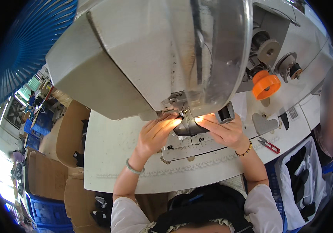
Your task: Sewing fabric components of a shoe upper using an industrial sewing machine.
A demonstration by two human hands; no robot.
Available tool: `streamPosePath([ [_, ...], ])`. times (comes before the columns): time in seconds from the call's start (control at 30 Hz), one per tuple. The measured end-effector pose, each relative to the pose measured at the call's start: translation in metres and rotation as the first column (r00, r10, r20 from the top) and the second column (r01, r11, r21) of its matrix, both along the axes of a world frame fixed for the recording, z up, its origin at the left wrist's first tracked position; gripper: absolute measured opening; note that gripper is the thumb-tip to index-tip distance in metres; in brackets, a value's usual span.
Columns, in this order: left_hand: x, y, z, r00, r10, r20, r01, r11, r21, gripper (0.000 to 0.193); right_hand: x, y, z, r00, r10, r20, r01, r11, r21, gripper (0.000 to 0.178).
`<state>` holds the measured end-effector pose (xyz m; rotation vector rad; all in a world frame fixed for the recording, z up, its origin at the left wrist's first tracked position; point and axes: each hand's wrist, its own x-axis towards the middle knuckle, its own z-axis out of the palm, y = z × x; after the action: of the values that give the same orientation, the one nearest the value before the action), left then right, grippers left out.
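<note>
Under the head of a large pale sewing machine (131, 58), a small dark fabric piece (189, 128) lies at the lit needle area. My left hand (155, 134) presses on the piece's left edge, fingers close together. On its right side my right hand (226, 130) pinches the edge, its fingertips beneath the machine lamp. The needle and presser foot (185, 112) sit between my fingertips, partly hidden by the machine head. A metal plate (182, 149) with screws shows just below the piece.
Red-handled thread snips (269, 145) lie on the white table (112, 151), right of my hand. An orange knob (266, 84) sticks out at the machine's right. Cardboard boxes (46, 174) and a blue crate (50, 209) stand left; a white-lined bin (286, 171) of dark pieces stands right.
</note>
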<state>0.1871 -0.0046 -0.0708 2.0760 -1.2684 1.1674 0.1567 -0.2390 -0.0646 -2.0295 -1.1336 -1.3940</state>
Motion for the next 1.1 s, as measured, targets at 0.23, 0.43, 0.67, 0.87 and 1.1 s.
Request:
streamPosePath([
  [0.23, 0.003, -0.001, -0.002, 1.0, -0.017, 0.01, 0.017, 1.0, -0.02, 0.038, 0.0, 0.001, 0.001, 1.0, -0.02, -0.022, 0.02, 1.0, 0.011, 0.019],
  [0.43, -0.002, -0.002, 0.002, 1.0, -0.003, 0.006, 0.003, 1.0, 0.025, 0.036, 0.001, 0.001, 0.001, 0.999, -0.004, -0.046, 0.005, 1.0, 0.017, 0.018],
  [0.67, -0.002, -0.004, 0.006, 0.994, -0.111, 0.013, 0.111, 0.994, 0.001, 0.03, -0.002, 0.003, 0.003, 0.999, -0.034, -0.025, 0.034, 0.999, 0.002, 0.023],
  [0.87, -0.006, -0.005, 0.003, 0.995, -0.099, -0.004, 0.099, 0.995, -0.012, 0.026, -0.001, 0.0, -0.002, 0.999, -0.018, -0.049, 0.018, 1.0, 0.007, 0.02],
  [1.1, -0.007, -0.008, 0.003, 0.996, -0.082, 0.043, 0.084, 0.996, -0.034, 0.025, 0.003, 0.001, 0.001, 0.999, -0.016, -0.051, 0.017, 1.0, 0.016, 0.017],
])
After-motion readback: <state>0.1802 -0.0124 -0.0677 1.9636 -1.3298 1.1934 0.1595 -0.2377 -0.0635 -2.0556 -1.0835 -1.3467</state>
